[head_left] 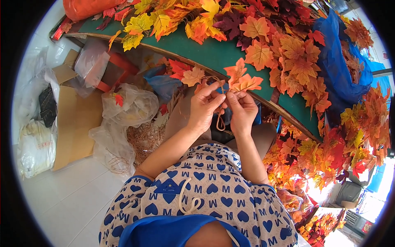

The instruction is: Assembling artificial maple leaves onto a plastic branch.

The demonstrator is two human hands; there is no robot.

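Above my lap, at the edge of a green-topped table (189, 43), both my hands are close together. My left hand (204, 106) is closed, thumb against fingers, on a thin brown cord (221, 123), which loops up above the fingers and hangs down between the hands. My right hand (242, 113) pinches the base of an orange artificial maple leaf sprig (247, 83), its leaves standing above the fingers. The exact spot where sprig and cord meet is hidden by my fingertips. A peach leaf (192, 76) and a red leaf (178, 69) show just beyond my left hand.
Piles of artificial autumn leaves (294, 53) cover much of the table, and more (296, 156) lie lower right. A blue plastic bag (339, 61) stands at the right. Left are a cardboard box (78, 119), clear plastic bags (129, 105) and tangled brown cord (144, 140).
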